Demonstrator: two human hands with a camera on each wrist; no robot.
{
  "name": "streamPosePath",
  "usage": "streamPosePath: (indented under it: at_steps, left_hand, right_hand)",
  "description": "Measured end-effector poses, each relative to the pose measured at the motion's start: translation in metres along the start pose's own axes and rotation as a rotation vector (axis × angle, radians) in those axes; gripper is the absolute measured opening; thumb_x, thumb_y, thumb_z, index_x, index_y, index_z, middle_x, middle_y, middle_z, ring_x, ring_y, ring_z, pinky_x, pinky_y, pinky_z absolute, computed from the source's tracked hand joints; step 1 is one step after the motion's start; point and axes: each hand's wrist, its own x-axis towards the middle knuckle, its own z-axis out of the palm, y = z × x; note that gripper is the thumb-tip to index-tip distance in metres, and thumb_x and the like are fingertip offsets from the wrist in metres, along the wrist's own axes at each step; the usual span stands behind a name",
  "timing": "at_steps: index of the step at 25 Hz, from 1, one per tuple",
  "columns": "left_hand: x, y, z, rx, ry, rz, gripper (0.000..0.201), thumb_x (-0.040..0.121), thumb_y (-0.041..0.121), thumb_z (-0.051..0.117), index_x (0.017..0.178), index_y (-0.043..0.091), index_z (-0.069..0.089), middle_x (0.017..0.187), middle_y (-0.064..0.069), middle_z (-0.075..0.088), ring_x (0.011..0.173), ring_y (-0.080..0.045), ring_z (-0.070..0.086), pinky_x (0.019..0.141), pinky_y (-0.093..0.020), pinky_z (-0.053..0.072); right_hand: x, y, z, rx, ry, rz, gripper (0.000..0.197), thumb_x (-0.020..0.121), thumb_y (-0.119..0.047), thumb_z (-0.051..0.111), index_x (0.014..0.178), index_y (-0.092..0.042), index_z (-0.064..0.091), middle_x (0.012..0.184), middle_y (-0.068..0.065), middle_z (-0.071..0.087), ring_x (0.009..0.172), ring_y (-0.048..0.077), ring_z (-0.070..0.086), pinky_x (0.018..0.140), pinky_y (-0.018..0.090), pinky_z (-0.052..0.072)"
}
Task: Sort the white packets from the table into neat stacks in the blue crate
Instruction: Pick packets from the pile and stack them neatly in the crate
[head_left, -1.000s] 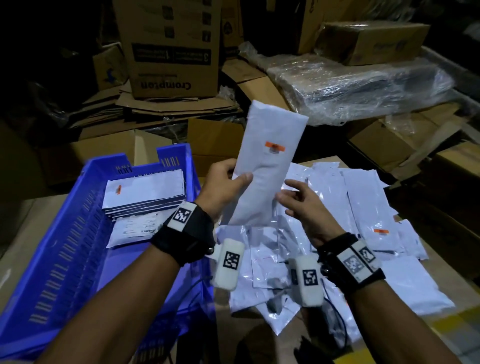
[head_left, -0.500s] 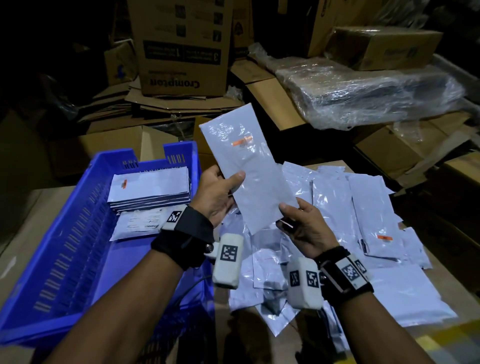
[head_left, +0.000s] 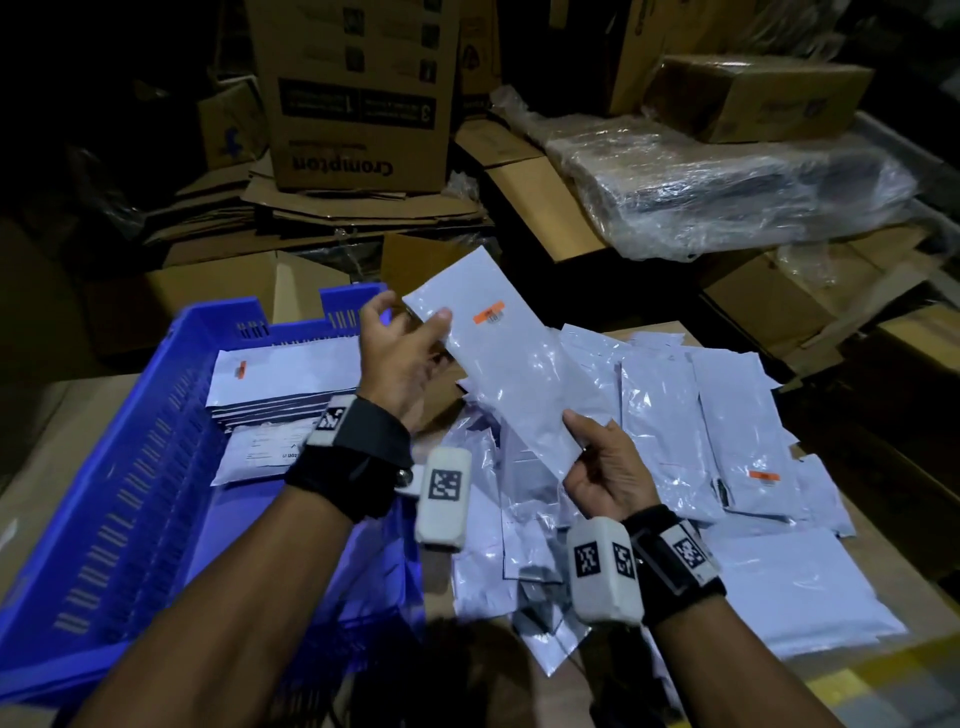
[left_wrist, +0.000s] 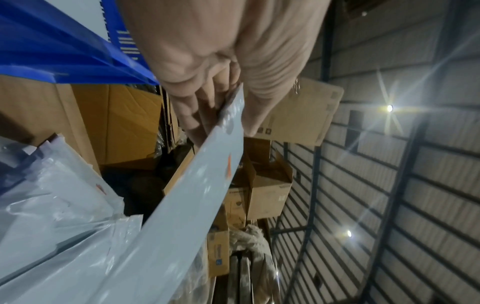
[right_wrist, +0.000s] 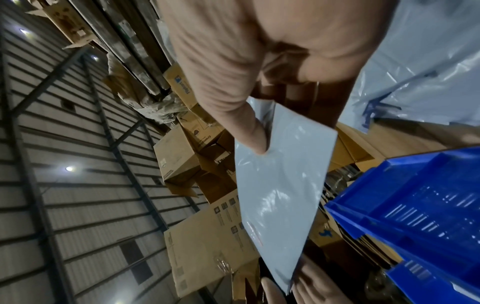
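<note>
Both hands hold one long white packet (head_left: 511, 358) with a small orange sticker above the table. My left hand (head_left: 410, 338) pinches its far end beside the crate's rim; my right hand (head_left: 592, 457) pinches its near corner. The left wrist view shows the packet (left_wrist: 197, 189) edge-on between thumb and fingers, and in the right wrist view the thumb presses on the packet (right_wrist: 280, 185). The blue crate (head_left: 114, 499) stands at the left with a neat stack of white packets (head_left: 280, 379) at its far end and one labelled packet (head_left: 260, 452) in front of it. Several loose packets (head_left: 727, 431) cover the table at right.
Cardboard boxes (head_left: 358, 93) and flattened cartons are piled behind the crate. A plastic-wrapped bundle (head_left: 727, 176) lies at the back right. Yellow floor tape (head_left: 878, 686) shows at the lower right corner by the table's edge.
The packet has turned from nearly upright to slanting, its top swinging left toward the crate. My left hand slid up to its far end; my right hand now pinches the near corner.
</note>
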Motion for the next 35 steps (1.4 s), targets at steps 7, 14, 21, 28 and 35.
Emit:
streamPosePath:
  at_steps: [7, 14, 21, 28, 35]
  left_hand:
    - [0.009, 0.023, -0.026, 0.302, -0.036, 0.018, 0.019, 0.09, -0.002, 0.062, 0.108, 0.003, 0.055, 0.09, -0.012, 0.067, 0.082, -0.024, 0.066, 0.075, -0.035, 0.059]
    - [0.011, 0.035, -0.066, 0.358, 0.001, 0.04, 0.018, 0.09, -0.006, 0.06, 0.107, 0.0, 0.056, 0.083, -0.012, 0.066, 0.069, -0.021, 0.066, 0.061, -0.025, 0.059]
    - [0.011, 0.062, -0.14, 0.352, 0.215, 0.034, 0.014, 0.089, -0.002, 0.063, 0.093, 0.008, 0.055, 0.073, -0.01, 0.058, 0.054, -0.015, 0.061, 0.057, -0.027, 0.058]
    - [0.036, 0.083, -0.244, 1.373, 0.44, -0.029, 0.036, 0.086, 0.023, 0.062, 0.122, 0.017, 0.06, 0.126, -0.015, 0.06, 0.117, -0.036, 0.054, 0.097, -0.039, 0.043]
    - [0.06, 0.061, -0.295, 1.51, 0.339, -0.266, 0.06, 0.087, 0.013, 0.055, 0.143, 0.022, 0.037, 0.142, -0.015, 0.039, 0.127, -0.041, 0.042, 0.103, -0.046, 0.036]
  right_hand:
    - [0.002, -0.005, -0.005, -0.058, 0.008, -0.02, 0.047, 0.088, 0.001, 0.058, 0.135, -0.002, 0.055, 0.129, 0.02, 0.063, 0.119, 0.035, 0.061, 0.088, 0.041, 0.057]
    - [0.003, 0.001, 0.018, -0.162, -0.015, -0.064, 0.034, 0.093, 0.002, 0.055, 0.126, -0.003, 0.059, 0.124, 0.017, 0.066, 0.114, 0.031, 0.064, 0.088, 0.041, 0.058]
    - [0.005, 0.035, 0.081, -0.431, -0.135, -0.116, 0.045, 0.081, 0.004, 0.066, 0.126, 0.0, 0.058, 0.119, 0.019, 0.068, 0.106, 0.036, 0.067, 0.082, 0.042, 0.059]
    - [0.049, 0.093, 0.178, -0.809, -0.163, -0.124, 0.035, 0.077, 0.011, 0.063, 0.111, 0.003, 0.064, 0.102, 0.018, 0.071, 0.09, 0.031, 0.07, 0.08, 0.045, 0.059]
    - [0.102, 0.183, 0.211, -1.101, 0.01, 0.048, 0.018, 0.082, 0.015, 0.058, 0.078, -0.001, 0.051, 0.061, 0.013, 0.049, 0.047, 0.021, 0.045, 0.038, 0.022, 0.037]
